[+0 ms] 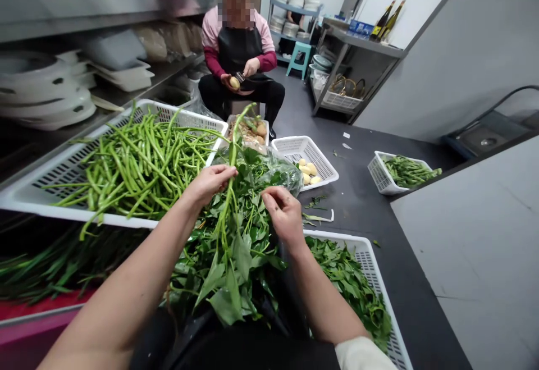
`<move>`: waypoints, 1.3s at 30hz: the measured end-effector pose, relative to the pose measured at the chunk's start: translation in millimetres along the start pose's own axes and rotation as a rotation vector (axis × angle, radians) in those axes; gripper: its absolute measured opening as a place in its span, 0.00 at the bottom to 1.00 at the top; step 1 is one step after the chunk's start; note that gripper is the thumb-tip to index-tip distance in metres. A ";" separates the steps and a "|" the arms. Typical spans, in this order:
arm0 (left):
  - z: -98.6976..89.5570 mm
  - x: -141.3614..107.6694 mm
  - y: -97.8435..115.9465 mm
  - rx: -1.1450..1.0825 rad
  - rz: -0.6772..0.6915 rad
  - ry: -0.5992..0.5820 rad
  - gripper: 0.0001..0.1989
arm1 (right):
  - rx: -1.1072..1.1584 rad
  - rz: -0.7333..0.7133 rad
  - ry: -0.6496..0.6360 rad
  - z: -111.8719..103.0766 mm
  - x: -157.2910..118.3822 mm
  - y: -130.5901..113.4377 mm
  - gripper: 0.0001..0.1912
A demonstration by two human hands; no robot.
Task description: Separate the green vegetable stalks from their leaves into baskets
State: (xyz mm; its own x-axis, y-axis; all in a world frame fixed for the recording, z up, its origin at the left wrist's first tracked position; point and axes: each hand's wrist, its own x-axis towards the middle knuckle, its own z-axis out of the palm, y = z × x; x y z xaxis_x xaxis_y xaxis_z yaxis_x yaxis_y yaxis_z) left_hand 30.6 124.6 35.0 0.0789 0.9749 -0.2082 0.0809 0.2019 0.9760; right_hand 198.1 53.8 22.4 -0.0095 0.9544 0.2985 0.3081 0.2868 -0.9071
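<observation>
My left hand (215,182) pinches the thick green stem of a leafy sprig (227,213), whose top points up and whose leaves hang down toward my lap. To the right of it, my right hand (283,210) is closed with thumb and fingertips together; whether anything lies between them is too small to tell. Under both hands is a big heap of leafy greens (256,190), partly in a clear plastic bag. A white basket (37,187) of long green stems (130,162) stands at the left. Another white basket (374,269) with loose leaves (345,280) is by my right forearm.
Ahead, a seated person (240,44) holds a peeler and a potato. Between us are a box of potatoes (259,128) and a basket (330,170) with peeled ones. A basket of green vegetables (406,170) stands right. Metal shelving (105,8) runs along the left.
</observation>
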 end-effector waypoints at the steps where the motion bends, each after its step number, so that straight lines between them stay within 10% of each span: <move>1: 0.2 -0.9 2.7 -0.027 -0.005 0.015 0.15 | 0.027 -0.015 -0.062 -3.0 -6.2 -4.0 0.09; 5: 5.0 -3.9 10.0 -0.130 -0.026 0.074 0.16 | -0.095 0.012 -0.348 1.5 -24.0 -8.1 0.09; 14: 7.5 -15.2 5.0 -0.170 0.029 0.127 0.18 | 0.071 0.231 -0.385 16.7 -26.7 2.5 0.10; 22: 10.9 -30.0 -4.4 -0.163 0.071 0.213 0.20 | 0.594 0.640 0.025 17.4 -11.2 53.8 0.15; 27: 11.1 -38.3 -4.8 -0.034 0.102 0.125 0.18 | 0.581 0.544 0.153 -4.1 -2.9 49.6 0.15; 34: 18.0 -43.6 -6.4 0.004 0.102 -0.013 0.18 | 0.119 0.144 -0.303 11.3 0.1 7.2 0.10; 39: 28.4 -44.5 -17.6 -0.105 0.050 0.052 0.20 | 0.396 0.343 -0.077 29.6 -3.6 22.3 0.12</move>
State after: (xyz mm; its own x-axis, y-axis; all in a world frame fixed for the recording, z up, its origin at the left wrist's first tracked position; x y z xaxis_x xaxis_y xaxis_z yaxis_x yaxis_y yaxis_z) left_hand 53.8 75.0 25.3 0.0285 0.9869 -0.1587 -0.0268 0.1595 0.9868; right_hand 176.8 59.2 -7.7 -0.0460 0.9979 -0.0446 -0.0774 -0.0481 -0.9958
